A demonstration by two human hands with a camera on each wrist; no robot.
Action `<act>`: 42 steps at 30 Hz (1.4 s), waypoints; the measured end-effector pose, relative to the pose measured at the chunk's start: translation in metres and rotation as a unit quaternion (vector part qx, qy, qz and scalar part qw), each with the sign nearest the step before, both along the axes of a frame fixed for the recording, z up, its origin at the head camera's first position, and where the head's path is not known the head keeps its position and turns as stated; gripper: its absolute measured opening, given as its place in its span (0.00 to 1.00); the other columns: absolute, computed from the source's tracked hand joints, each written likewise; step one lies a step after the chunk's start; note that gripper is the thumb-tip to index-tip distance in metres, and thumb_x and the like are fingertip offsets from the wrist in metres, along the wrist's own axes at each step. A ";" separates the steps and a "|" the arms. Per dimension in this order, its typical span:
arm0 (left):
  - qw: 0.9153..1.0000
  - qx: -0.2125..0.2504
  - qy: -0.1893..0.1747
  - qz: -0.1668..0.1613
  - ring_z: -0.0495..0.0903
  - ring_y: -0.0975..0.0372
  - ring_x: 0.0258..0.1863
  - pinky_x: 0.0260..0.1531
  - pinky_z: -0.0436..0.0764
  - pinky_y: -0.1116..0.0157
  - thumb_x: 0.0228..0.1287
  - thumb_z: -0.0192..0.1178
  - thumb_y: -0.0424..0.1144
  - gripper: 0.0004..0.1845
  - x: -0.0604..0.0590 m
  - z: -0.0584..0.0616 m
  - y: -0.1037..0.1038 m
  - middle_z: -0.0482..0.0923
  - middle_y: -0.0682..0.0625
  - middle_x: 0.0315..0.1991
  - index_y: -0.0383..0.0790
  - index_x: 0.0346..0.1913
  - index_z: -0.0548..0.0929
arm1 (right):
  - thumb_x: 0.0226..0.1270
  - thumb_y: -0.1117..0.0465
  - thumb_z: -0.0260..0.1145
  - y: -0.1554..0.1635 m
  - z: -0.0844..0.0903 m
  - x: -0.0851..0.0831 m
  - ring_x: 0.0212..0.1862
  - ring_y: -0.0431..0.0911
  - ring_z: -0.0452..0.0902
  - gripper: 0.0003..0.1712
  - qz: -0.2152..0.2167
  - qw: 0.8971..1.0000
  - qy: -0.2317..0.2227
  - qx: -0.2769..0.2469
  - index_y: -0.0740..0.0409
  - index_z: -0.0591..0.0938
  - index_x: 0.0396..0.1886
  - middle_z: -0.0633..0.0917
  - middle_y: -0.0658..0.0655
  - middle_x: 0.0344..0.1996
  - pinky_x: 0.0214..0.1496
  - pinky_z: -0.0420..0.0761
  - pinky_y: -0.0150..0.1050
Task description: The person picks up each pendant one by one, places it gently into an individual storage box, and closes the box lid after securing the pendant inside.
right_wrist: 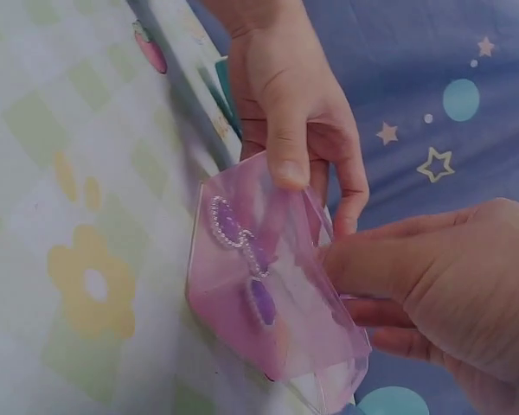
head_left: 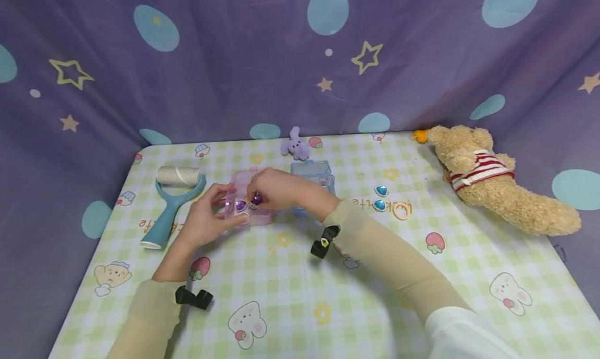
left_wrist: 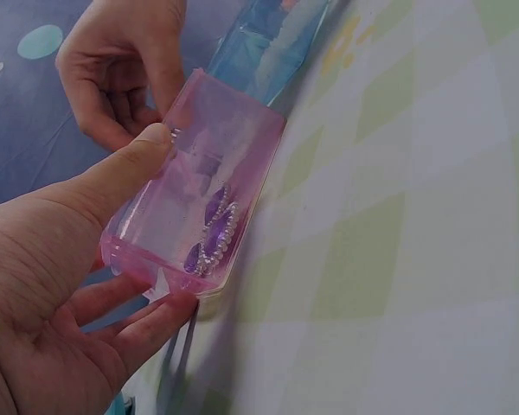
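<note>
My left hand (head_left: pixel 206 218) grips a clear pink plastic box (head_left: pixel 262 218) from its left side, thumb along the near edge. In the left wrist view the fingers hold the box's end, and purple gems (left_wrist: pixel 216 229) with silvery beaded borders show through its wall. Over the box, my right hand (head_left: pixel 276 188) has its fingers curled and brought together at the opening. A dark purple gem (head_left: pixel 256 198) shows right at those fingertips, and another purple gem (head_left: pixel 241 206) lies beside it. The right wrist view shows the right fingers at the rim, their tips partly hidden.
A clear blue box (head_left: pixel 311 168) stands partly behind my right wrist. Two blue gems (head_left: pixel 382 191) and a tan ring (head_left: pixel 402 211) lie to the right. A lint roller (head_left: pixel 167 208) is at left, a small purple plush (head_left: pixel 297 146) behind, and a teddy bear (head_left: pixel 478 166) at right.
</note>
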State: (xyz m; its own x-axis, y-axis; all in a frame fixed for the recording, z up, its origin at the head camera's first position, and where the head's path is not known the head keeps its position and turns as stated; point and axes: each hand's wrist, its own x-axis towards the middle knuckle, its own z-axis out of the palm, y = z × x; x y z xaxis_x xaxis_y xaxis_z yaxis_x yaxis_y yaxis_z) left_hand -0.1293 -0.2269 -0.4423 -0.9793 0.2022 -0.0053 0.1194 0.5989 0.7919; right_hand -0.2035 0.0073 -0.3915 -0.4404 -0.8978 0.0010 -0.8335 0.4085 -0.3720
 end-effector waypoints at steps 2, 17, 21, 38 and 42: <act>1.000 0.001 0.001 -0.001 0.80 0.41 0.69 0.60 0.86 0.46 0.57 0.83 0.42 0.43 0.000 0.000 0.000 0.78 0.39 0.72 0.39 0.72 0.72 | 0.71 0.63 0.74 -0.003 0.000 0.001 0.44 0.43 0.85 0.04 0.000 1.000 0.008 0.012 0.55 0.91 0.42 0.91 0.51 0.41 0.56 0.84 0.35; 1.000 -0.002 -0.003 -0.002 0.80 0.42 0.69 0.60 0.87 0.46 0.57 0.83 0.43 0.44 -0.001 0.000 -0.001 0.77 0.39 0.73 0.39 0.73 0.71 | 0.66 0.68 0.74 -0.022 0.005 0.004 0.38 0.39 0.82 0.08 -0.003 0.994 -0.045 0.100 0.51 0.92 0.40 0.91 0.47 0.36 0.42 0.82 0.28; 1.000 0.000 -0.005 -0.001 0.80 0.42 0.69 0.60 0.87 0.47 0.57 0.83 0.43 0.43 -0.001 0.000 0.000 0.77 0.39 0.73 0.38 0.73 0.71 | 0.65 0.69 0.74 -0.024 0.006 0.003 0.38 0.40 0.84 0.09 -0.010 0.992 -0.047 0.116 0.50 0.91 0.38 0.92 0.47 0.36 0.43 0.84 0.28; 1.000 0.003 -0.010 0.003 0.81 0.44 0.68 0.59 0.87 0.48 0.56 0.83 0.44 0.44 -0.001 -0.002 0.000 0.79 0.41 0.72 0.42 0.73 0.72 | 0.60 0.71 0.75 -0.034 0.006 -0.004 0.41 0.42 0.82 0.13 -0.013 0.981 -0.041 0.189 0.48 0.91 0.37 0.90 0.45 0.36 0.44 0.85 0.32; 1.000 0.002 -0.007 0.004 0.81 0.44 0.68 0.58 0.88 0.49 0.56 0.83 0.44 0.44 -0.001 -0.002 0.000 0.79 0.40 0.72 0.42 0.73 0.72 | 0.58 0.71 0.76 -0.037 0.005 -0.004 0.40 0.42 0.82 0.12 -0.014 0.981 -0.014 0.195 0.48 0.91 0.35 0.90 0.46 0.35 0.42 0.85 0.33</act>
